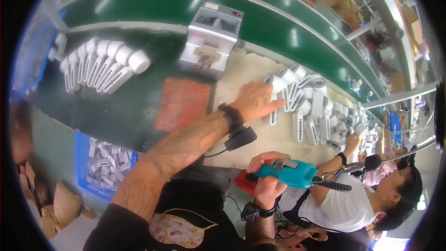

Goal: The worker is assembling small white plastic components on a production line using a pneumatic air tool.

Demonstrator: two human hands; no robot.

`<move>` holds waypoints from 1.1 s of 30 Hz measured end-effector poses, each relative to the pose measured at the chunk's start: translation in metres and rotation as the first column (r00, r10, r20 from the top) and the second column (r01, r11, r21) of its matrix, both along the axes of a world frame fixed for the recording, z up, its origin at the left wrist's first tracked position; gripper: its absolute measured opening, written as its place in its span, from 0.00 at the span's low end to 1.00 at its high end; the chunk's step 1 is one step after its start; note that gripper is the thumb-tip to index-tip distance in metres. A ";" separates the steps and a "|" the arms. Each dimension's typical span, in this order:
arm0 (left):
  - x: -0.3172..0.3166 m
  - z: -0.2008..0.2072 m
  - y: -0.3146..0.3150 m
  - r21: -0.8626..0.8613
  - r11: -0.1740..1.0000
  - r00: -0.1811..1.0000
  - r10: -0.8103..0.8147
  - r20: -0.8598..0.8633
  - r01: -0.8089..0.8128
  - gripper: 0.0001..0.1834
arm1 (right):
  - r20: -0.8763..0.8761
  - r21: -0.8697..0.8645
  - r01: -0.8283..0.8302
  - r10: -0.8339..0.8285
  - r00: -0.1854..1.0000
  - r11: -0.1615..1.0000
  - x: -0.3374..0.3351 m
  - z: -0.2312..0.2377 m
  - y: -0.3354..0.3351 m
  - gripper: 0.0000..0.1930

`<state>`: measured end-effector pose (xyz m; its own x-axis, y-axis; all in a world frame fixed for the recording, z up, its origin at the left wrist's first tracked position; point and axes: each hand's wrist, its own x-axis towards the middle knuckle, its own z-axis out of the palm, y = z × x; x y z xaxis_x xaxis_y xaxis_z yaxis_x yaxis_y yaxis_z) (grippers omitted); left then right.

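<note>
My left hand reaches over the pale mat to the near end of a crowd of white units. Its thumb lies across the slotted handle of one white round-headed handheld unit, and its other fingers are partly hidden. Close to my body, my right hand is closed around a teal electric screwdriver with a coiled black cord. More white units with round heads and slotted handles stand and lean together to the right of my left hand.
A fan-shaped row of white units lies on the green bench at left. A grey metal machine stands behind a red mat. A blue crate holds white parts. A co-worker in white sits close on the right.
</note>
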<state>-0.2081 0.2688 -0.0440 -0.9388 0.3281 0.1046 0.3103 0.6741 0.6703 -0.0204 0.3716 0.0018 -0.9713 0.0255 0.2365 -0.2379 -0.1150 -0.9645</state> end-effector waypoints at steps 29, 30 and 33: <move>0.096 0.002 -0.204 0.128 0.986 0.888 -0.040 -0.457 0.110 0.14 | -0.017 0.005 -0.050 0.050 0.999 0.999 -0.058 0.004 -0.063 0.40; 0.096 -0.001 -0.204 0.129 0.985 0.889 -0.041 -0.457 0.112 0.14 | -0.030 0.022 -0.054 0.055 0.998 0.998 -0.057 0.002 -0.062 0.40; 0.096 -0.004 -0.199 0.224 0.968 0.916 -0.014 -0.401 0.113 0.14 | -0.055 0.043 -0.048 0.050 0.997 0.998 -0.053 0.001 -0.058 0.40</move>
